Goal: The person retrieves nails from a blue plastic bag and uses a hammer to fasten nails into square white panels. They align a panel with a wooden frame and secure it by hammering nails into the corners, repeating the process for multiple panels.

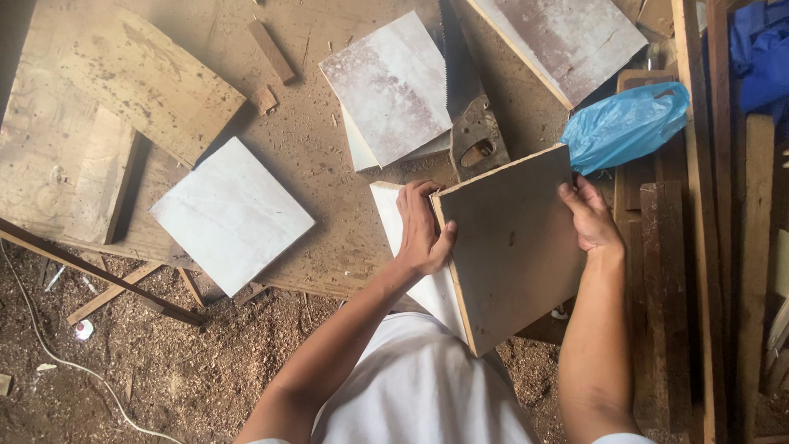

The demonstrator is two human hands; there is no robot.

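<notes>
Both my hands hold a square plywood board [514, 247], tilted up over the workbench edge, its grey-brown face toward me. My left hand [421, 230] grips its left edge, thumb on the face. My right hand [588, 215] clasps the right edge near the upper corner. Under the held board lies a white board [390, 215], partly hidden by it and by my left hand.
The dusty workbench [320, 156] carries a white square board [232, 214], stacked pale boards [394, 86], a hand saw [470, 123], a large board [567, 37], small wood blocks [269, 49] and a blue plastic bag [625, 123]. Timber rails [699, 247] stand at right. Sawdust and a white cable [57, 353] cover the floor.
</notes>
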